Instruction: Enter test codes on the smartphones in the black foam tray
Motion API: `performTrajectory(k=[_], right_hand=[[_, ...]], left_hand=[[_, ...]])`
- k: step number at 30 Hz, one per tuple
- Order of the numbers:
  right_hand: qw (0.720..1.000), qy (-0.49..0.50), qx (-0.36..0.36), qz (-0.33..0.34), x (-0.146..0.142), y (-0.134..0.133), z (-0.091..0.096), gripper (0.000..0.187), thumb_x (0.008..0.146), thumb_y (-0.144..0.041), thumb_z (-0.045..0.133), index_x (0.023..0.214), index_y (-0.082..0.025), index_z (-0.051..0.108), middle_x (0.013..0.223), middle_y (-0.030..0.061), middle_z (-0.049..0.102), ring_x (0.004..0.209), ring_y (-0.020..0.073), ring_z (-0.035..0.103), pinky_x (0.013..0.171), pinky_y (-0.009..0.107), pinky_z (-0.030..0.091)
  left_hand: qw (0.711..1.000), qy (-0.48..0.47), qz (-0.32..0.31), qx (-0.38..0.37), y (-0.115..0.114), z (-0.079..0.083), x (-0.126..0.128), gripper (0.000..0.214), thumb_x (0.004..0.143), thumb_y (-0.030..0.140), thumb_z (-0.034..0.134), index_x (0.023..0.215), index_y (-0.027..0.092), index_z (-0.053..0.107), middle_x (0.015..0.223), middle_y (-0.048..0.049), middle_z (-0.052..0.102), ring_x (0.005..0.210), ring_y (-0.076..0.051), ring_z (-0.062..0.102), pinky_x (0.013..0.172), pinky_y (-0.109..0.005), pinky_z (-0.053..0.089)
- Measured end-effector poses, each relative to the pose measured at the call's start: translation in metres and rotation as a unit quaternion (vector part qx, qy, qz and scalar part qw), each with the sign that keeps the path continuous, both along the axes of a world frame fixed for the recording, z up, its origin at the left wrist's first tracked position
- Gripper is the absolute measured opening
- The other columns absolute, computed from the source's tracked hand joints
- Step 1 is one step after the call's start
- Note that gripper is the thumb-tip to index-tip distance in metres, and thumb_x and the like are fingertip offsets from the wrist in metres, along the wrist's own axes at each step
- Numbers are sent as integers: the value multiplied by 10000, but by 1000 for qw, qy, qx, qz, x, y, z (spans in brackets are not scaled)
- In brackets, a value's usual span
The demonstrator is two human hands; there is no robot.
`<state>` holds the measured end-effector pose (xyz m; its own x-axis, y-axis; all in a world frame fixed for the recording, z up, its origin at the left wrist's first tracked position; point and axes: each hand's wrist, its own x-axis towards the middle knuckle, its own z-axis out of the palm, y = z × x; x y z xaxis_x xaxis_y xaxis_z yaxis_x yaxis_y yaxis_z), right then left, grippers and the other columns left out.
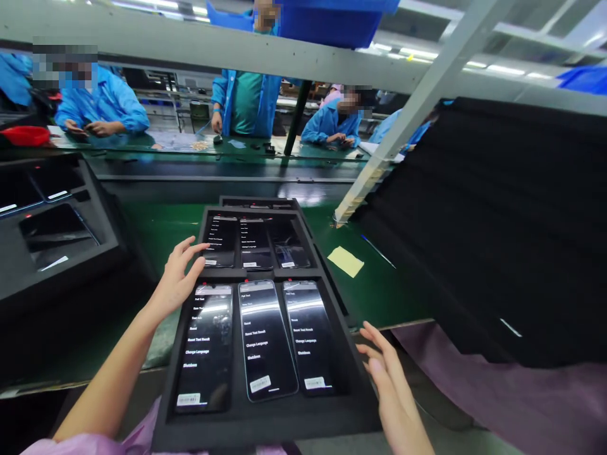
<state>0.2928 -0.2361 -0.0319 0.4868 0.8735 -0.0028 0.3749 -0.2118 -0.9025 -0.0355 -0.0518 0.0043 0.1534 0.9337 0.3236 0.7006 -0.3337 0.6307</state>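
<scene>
A black foam tray (pixel 256 424) lies before me, its near end over the bench edge. Several phones rest in its slots, most showing a white text menu. The middle front phone (pixel 265 373) sits slightly tilted in its slot. Over the tray's left rim, my left hand (pixel 179 278) has its fingers stretched toward the upper left phone (pixel 222 243); whether they touch it I cannot tell. My right hand (pixel 386 373) is at the tray's right side with fingers extended and nothing in them. Another foam tray (pixel 258 199) shows behind and beneath this one.
At left stands another foam tray (pixel 107 243) holding dark phones. A yellow paper (pixel 346 261) and a pen (pixel 378 251) lie on the green bench (pixel 403 294). A slanted white post (pixel 408 120) and a black cloth (pixel 512 221) are at right. Co-workers in blue sit and stand across the line.
</scene>
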Motion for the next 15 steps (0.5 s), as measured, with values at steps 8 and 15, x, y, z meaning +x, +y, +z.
performTrajectory(k=[8, 15], right_hand=[[971, -208, 17, 120, -9, 48, 26, 367, 896, -432, 306, 1079, -290, 591, 1140, 47, 557, 1122, 218, 477, 974, 436, 378], [892, -360, 20, 274, -26, 65, 39, 361, 917, -383, 295, 1082, -328, 612, 1123, 60, 550, 1099, 234, 479, 917, 477, 413]], left_hand=[[995, -53, -65, -51, -22, -19, 2, 382, 886, 456, 346, 1130, 273, 575, 1427, -49, 279, 1326, -268, 277, 1083, -497, 236], [956, -258, 0, -142, -52, -33, -2, 531, 771, 344, 522, 1288, 271, 426, 1433, -62, 312, 1340, -294, 252, 1082, -490, 239]])
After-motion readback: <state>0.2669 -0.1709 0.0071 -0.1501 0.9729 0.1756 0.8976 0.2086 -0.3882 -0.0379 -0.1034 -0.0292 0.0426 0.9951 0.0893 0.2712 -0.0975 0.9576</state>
